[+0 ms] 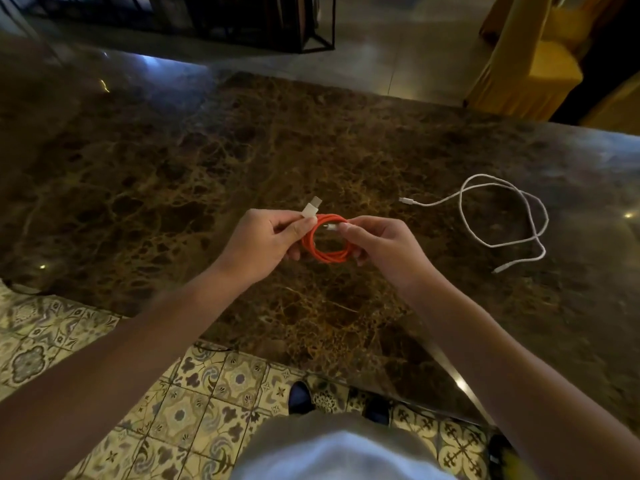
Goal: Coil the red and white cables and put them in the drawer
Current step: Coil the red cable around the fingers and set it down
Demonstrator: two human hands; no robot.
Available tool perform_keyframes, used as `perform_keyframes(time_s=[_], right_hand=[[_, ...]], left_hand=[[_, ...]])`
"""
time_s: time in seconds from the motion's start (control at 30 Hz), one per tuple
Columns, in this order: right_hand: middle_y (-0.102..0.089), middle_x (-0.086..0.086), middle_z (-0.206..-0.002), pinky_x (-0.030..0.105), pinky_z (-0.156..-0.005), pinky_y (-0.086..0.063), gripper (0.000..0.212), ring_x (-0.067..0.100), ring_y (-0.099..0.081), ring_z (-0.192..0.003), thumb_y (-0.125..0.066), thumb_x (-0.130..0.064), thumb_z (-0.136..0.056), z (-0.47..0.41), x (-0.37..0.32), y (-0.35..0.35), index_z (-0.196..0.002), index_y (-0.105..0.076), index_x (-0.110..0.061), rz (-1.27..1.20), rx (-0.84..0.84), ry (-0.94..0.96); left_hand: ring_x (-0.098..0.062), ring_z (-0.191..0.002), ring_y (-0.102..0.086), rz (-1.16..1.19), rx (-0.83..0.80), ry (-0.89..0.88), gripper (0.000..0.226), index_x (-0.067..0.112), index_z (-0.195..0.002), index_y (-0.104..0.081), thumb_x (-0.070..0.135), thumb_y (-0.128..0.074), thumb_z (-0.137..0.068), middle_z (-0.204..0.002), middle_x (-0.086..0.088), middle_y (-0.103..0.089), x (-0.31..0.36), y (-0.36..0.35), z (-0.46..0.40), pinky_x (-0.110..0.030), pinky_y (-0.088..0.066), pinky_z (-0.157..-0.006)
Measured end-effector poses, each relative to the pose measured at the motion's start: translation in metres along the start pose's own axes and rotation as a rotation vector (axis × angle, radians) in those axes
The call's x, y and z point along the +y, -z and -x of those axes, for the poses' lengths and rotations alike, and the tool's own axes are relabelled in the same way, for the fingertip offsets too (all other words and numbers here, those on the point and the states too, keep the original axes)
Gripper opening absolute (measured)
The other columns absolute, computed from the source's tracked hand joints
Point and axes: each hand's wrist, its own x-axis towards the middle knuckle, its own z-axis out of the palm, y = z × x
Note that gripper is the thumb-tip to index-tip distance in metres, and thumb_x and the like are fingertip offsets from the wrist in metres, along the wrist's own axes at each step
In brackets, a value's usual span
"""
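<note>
Now gripping coiled red cable (325, 244) above marble table (173, 161): left hand (266, 241) pinching white plug (310, 208), right hand (379, 244) pinching other end; white cable (503, 210) lying loose nearby.

No text, label, brand, number or sign can be read anywhere in the view. The white plug (311, 209) pinched above the left hand (268, 242) shows a plain face with no legible marking, and the small connector (331, 227) at the right hand's (381, 245) fingertips is too small and blurred to tell any print.
</note>
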Motion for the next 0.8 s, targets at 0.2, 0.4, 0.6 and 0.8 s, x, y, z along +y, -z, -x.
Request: perform_keyframes(time_s=[0.2,0.4,0.6,0.8], right_hand=[[-0.069,-0.011,-0.066,0.019,-0.054,-0.047,0.023,0.000,-0.061,-0.055,-0.068,-0.041,-0.098,-0.047,-0.007,-0.043,-0.102,-0.080,-0.021,0.223,-0.015,-0.042],[-0.073,-0.006,-0.076,0.018,-0.053,-0.052,0.027,0.001,-0.068,-0.058,-0.067,-0.041,-0.099,-0.098,-0.012,-0.094,-0.100,-0.080,-0.018,0.400,-0.064,0.023],[-0.074,-0.007,-0.080,0.020,-0.055,-0.054,0.025,0.006,-0.070,-0.064,-0.067,-0.040,-0.099,-0.144,-0.013,-0.139,-0.100,-0.078,-0.018,0.527,-0.033,0.067],[-0.073,-0.009,-0.090,0.033,-0.076,-0.062,0.026,0.007,-0.069,-0.078,-0.062,-0.042,-0.101,-0.164,-0.009,-0.168,-0.111,-0.076,-0.022,0.688,0.014,0.138]], left_hand=[[-0.004,-0.068,-0.073,-0.092,0.160,0.093,0.029,0.019,-0.115,-0.076,0.038,-0.063,-0.099,-0.078,0.008,-0.075,-0.032,0.031,-0.006,-0.021,-0.061,-0.062],[-0.009,-0.076,-0.073,-0.121,0.258,0.186,0.028,0.022,-0.122,-0.071,0.036,-0.055,-0.105,-0.086,0.006,-0.073,-0.065,0.068,-0.016,-0.020,-0.059,-0.066],[-0.011,-0.078,-0.071,-0.099,0.274,0.252,0.019,0.026,-0.107,-0.069,0.036,-0.053,-0.106,-0.086,0.001,-0.072,-0.091,0.099,-0.034,-0.024,-0.058,-0.066],[-0.013,-0.086,-0.070,-0.307,0.350,0.187,0.034,0.013,-0.131,-0.064,0.031,-0.060,-0.103,-0.103,-0.001,-0.073,-0.112,0.114,-0.046,-0.031,-0.061,-0.083]])
